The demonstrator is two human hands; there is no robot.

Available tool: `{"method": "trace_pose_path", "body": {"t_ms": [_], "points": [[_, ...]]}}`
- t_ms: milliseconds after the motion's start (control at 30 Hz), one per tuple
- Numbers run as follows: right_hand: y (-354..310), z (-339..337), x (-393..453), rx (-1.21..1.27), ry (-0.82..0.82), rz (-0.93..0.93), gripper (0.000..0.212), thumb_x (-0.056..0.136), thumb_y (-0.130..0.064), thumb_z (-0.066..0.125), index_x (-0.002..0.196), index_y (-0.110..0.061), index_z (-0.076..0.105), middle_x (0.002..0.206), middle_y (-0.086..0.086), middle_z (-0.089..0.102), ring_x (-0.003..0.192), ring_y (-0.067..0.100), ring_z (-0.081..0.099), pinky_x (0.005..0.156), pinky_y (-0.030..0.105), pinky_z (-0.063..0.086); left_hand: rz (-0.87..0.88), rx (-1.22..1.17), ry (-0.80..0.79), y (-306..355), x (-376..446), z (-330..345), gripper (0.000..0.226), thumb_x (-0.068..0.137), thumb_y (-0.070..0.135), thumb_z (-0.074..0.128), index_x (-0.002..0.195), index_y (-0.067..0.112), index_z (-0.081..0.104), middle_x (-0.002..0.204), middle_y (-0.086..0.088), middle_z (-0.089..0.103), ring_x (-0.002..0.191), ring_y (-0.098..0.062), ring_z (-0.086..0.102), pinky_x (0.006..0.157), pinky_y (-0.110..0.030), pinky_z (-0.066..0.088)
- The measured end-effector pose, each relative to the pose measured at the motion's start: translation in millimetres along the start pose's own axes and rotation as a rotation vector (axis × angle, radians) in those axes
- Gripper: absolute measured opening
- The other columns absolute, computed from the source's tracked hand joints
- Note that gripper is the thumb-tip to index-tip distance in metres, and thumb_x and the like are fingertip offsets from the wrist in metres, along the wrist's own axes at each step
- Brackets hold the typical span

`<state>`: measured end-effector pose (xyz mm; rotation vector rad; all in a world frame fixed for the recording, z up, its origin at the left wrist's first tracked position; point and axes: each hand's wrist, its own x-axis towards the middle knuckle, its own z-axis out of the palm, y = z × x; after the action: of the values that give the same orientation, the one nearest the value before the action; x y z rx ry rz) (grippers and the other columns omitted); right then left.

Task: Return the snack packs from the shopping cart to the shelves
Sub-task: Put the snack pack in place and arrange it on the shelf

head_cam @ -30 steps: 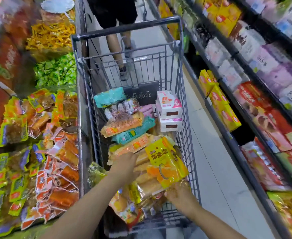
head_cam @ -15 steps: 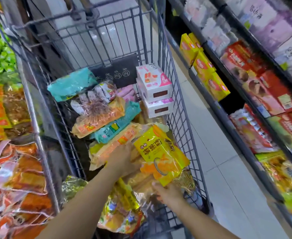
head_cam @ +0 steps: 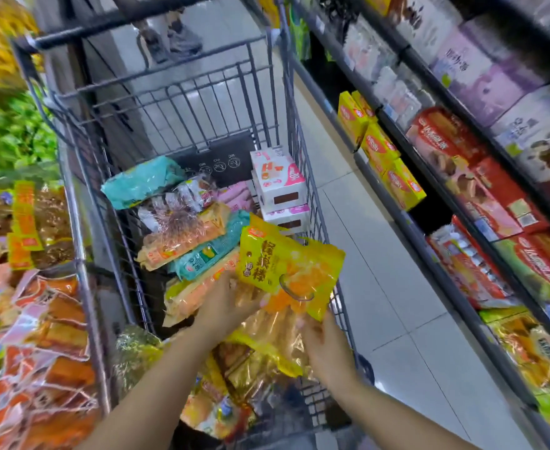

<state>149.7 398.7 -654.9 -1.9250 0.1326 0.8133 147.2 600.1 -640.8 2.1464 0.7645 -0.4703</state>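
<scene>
Both hands hold a yellow snack bag (head_cam: 286, 267) above the near end of the shopping cart (head_cam: 82, 254): the left hand (head_cam: 225, 306) grips its left side, the right hand (head_cam: 324, 345) its lower end. Deeper in the cart lie a teal pack (head_cam: 140, 181) and two stacked white boxes (head_cam: 278, 181). Shelves (head_cam: 429, 241) of boxes run along the right.

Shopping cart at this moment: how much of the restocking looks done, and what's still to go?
Done: nothing here shows a pack already returned. In hand: both hands, left and right, hold the yellow snack pack, tilted over the cart toward the right-hand shelves. Left: most of the load, including the teal bag, orange packs and two white boxes.
</scene>
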Motion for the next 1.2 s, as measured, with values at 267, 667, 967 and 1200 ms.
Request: {"method": "trace_pose_path", "body": {"t_ms": [267, 667, 967, 1200], "points": [[-53.5, -107.3, -17.9, -0.004, 0.097, -0.416, 0.030, 0.093, -0.025, 0.058, 0.119, -0.039, 0.054, 0.113, -0.015, 0.061, 0.104, 0.001, 0.059, 0.085, 0.026, 0.050, 0.197, -0.297, 0.271, 107.7, -55.8, -11.9, 0.097, 0.072, 0.023, 0.084, 0.148, 0.018, 0.023, 0.118, 0.021, 0.042, 0.101, 0.002, 0.047, 0.075, -0.010, 0.037], [-121.2, -289.7, -87.9, 0.003, 0.566, -0.754, 0.035, 0.091, -0.036, 0.061, 0.124, -0.029, 0.054, 0.121, -0.008, 0.057, 0.113, 0.008, 0.054, 0.091, 0.041, 0.049, 0.696, -0.434, 0.293, 310.8, -108.1, -0.5, 0.051, 0.065, 0.033, 0.088, 0.099, 0.045, 0.051, 0.106, 0.016, 0.061, 0.102, -0.002, 0.057, 0.079, -0.020, 0.047], [-123.7, -381.2, -204.1, -0.005, 1.031, -0.783, 0.032, 0.091, -0.031, 0.063, 0.117, -0.046, 0.050, 0.115, -0.010, 0.057, 0.104, 0.006, 0.053, 0.084, 0.016, 0.043, 1.162, -0.407, 0.089, 435.2, -187.8, 22.9, 0.046, 0.071, 0.034, 0.085, 0.102, 0.045, 0.052, 0.108, 0.006, 0.053, 0.098, -0.008, 0.054, 0.079, -0.030, 0.048], [-93.1, -398.6, -301.1, 0.079, 1.302, -0.735, 0.033, 0.090, -0.034, 0.063, 0.122, -0.036, 0.055, 0.116, -0.014, 0.059, 0.106, -0.002, 0.054, 0.082, 0.020, 0.047, 1.381, -0.473, -0.235, 472.1, -266.6, 64.0, 0.046, 0.076, 0.016, 0.082, 0.091, 0.053, 0.060, 0.097, 0.022, 0.064, 0.087, 0.009, 0.058, 0.064, -0.006, 0.044]]}}
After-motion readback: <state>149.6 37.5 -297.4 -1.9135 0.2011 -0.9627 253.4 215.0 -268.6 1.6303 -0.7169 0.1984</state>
